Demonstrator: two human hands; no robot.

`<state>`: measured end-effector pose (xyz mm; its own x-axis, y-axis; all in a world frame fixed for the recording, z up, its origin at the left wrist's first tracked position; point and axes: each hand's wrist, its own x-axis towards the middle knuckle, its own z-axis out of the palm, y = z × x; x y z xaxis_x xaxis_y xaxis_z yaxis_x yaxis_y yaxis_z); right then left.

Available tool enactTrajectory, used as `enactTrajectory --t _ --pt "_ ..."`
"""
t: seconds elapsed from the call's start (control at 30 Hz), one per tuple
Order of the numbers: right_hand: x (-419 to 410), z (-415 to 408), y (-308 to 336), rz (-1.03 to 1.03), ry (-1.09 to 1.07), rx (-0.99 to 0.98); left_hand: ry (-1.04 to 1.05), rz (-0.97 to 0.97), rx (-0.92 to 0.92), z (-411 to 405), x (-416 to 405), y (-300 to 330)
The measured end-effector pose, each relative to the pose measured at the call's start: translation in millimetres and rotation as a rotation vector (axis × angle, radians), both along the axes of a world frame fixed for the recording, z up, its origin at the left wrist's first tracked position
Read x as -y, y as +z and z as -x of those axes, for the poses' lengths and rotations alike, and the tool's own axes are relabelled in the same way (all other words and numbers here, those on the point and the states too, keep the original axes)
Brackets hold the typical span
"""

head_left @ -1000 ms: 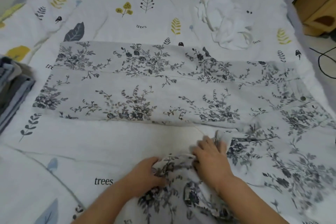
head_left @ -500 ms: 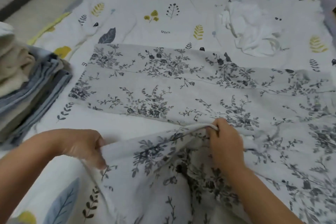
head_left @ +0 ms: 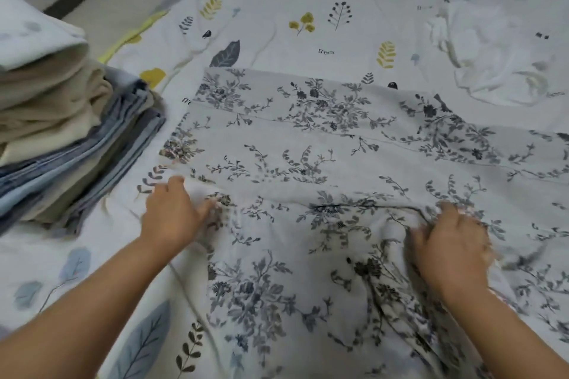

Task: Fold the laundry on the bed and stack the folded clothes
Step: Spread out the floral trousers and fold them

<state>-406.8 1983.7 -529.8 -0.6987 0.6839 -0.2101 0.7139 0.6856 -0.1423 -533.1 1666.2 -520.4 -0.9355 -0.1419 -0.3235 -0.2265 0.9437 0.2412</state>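
**Floral sheet half-folded on bed**

Spread wide across the bed (head_left: 354, 3): grey floral sheet (head_left: 308, 138), near edge doubled over toward the far half. Left hand (head_left: 172, 215) down on the folded edge at the sheet's left end, fingers blurred, thumb out, grip seemingly pinching the cloth. Right hand (head_left: 446, 246) on the fold further right, fingers curled into bunched fabric. At far left, touching the sheet's corner: stack of folded clothes (head_left: 61, 138) in beige and blue. Upper right, well apart: crumpled white garment (head_left: 492, 49), unfolded.
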Motion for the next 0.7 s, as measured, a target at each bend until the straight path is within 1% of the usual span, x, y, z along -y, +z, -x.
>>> enactTrajectory --t 0.03,0.1,0.17,0.23,0.27,0.33,0.4,0.43,0.47,0.53,0.57,0.6,0.67,0.7 --pt "4 1 -3 -0.018 0.043 0.007 0.085 -0.037 0.091 -8 3 -12" --pt "12 4 -8 -0.033 0.124 0.000 0.140 -0.153 0.237 -23 6 -30" --pt "17 11 -12 -0.007 0.143 0.024 0.165 -0.281 0.311 -32 7 -40" --pt "18 19 -16 0.041 0.115 0.084 0.193 -0.492 0.367 -39 4 -40" --pt "18 22 -15 0.068 0.116 0.107 0.185 -0.592 0.388 -41 2 -37" --pt "16 26 -7 0.135 0.159 0.109 0.159 -0.732 0.386 -43 1 -24" --pt "12 27 3 0.186 0.243 0.105 0.119 -0.800 0.312 -39 10 -6" --pt "10 27 11 0.200 0.285 0.127 0.102 -0.801 0.244 -33 18 5" --pt "8 27 18 0.230 0.323 0.146 0.085 -0.759 0.169 -24 30 17" --pt "7 30 34 0.303 0.350 0.144 0.077 -0.623 0.058 -1 59 41" --pt "10 32 40 0.327 0.332 0.107 0.091 -0.575 0.028 11 72 51" --pt "13 34 41 0.331 0.307 0.019 0.103 -0.544 0.008 22 81 57" --pt "31 41 38 0.292 0.243 -0.143 0.086 -0.456 -0.027 38 88 57" --pt "43 43 34 0.254 0.240 -0.188 0.094 -0.388 -0.049 43 87 51"
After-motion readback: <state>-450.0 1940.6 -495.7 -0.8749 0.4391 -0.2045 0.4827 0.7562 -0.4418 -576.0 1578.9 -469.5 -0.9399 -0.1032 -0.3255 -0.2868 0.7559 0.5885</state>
